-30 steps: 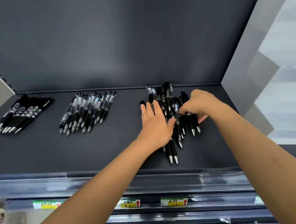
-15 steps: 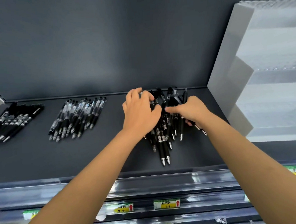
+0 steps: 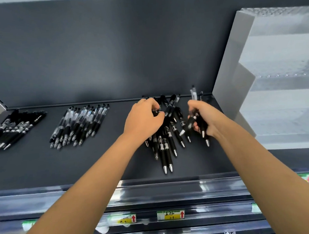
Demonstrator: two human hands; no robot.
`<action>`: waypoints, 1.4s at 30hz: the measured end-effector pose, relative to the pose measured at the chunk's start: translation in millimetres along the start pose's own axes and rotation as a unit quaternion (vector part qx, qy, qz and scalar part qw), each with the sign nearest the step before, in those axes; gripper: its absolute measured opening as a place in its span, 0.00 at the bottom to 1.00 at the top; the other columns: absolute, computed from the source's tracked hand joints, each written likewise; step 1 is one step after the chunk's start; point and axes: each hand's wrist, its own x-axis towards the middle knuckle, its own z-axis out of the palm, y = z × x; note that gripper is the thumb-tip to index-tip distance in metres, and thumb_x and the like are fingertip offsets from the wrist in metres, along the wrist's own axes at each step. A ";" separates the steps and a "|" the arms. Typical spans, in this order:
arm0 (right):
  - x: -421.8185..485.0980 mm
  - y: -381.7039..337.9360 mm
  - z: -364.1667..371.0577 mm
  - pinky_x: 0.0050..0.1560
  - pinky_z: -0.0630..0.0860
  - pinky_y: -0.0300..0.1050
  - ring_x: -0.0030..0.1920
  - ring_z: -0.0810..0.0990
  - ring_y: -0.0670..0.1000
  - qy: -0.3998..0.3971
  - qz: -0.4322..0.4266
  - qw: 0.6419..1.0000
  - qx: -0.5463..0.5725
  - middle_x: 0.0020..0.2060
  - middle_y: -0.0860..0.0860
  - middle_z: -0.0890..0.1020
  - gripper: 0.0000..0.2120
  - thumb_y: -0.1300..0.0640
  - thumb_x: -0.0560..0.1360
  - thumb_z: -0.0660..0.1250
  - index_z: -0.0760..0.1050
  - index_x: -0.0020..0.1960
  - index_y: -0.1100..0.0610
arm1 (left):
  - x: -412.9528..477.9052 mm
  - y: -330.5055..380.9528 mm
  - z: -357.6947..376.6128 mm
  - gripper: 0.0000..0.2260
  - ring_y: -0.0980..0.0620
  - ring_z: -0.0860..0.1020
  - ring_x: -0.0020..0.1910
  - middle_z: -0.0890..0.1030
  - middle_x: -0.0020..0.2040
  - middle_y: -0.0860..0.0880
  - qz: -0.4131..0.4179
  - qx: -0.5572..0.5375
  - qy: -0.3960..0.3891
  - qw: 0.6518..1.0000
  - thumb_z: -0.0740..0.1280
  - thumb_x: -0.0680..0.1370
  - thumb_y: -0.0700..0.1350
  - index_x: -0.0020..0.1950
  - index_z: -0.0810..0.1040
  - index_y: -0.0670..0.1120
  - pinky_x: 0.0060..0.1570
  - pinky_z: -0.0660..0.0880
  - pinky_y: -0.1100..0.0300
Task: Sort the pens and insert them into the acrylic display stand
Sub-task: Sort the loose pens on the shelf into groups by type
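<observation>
A loose pile of black pens lies on the dark shelf, tips pointing toward me. My left hand rests on the pile's far end, fingers curled around pen barrels there. My right hand is lifted just right of the pile and grips a bunch of several pens, their caps sticking up past the fingers and their tips hanging below. The stepped clear acrylic display stand stands at the right end of the shelf, close to my right hand.
Two sorted groups lie further left: clear-barrel pens in the middle and black pens at the far left. The shelf's front lip carries price labels. A dark back wall closes the shelf.
My right hand has closed on a bunch of pens and lifted them rightward off the pile. My left hand stayed on the pile's far end. The view shifted slightly.
</observation>
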 end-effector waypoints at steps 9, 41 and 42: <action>-2.1 -3.9 -19.1 0.26 0.77 0.37 0.27 0.76 0.51 -0.034 0.049 0.981 0.184 0.32 0.55 0.76 0.05 0.63 0.73 0.60 0.71 0.39 0.62 | 46.6 30.6 36.3 0.20 0.46 0.78 0.53 0.81 0.52 0.47 0.047 0.186 -0.082 0.978 0.66 0.76 0.59 0.57 0.77 0.44 0.52 0.75 0.52; 11.8 -6.7 -39.8 0.33 0.81 0.46 0.35 0.82 0.54 -0.113 0.063 0.969 0.212 0.40 0.57 0.81 0.12 0.55 0.78 0.61 0.74 0.53 0.64 | 38.0 73.5 28.0 0.16 0.50 0.72 0.34 0.73 0.31 0.49 -0.023 0.016 -0.196 0.980 0.59 0.79 0.48 0.33 0.69 0.42 0.34 0.66 0.58; 11.3 -7.8 -34.6 0.33 0.81 0.45 0.33 0.82 0.53 -0.138 0.060 0.964 0.221 0.37 0.55 0.82 0.12 0.54 0.78 0.61 0.75 0.50 0.63 | 28.9 72.2 20.8 0.15 0.54 0.77 0.39 0.75 0.33 0.52 -0.034 -0.034 -0.205 0.978 0.61 0.79 0.47 0.35 0.72 0.42 0.37 0.68 0.60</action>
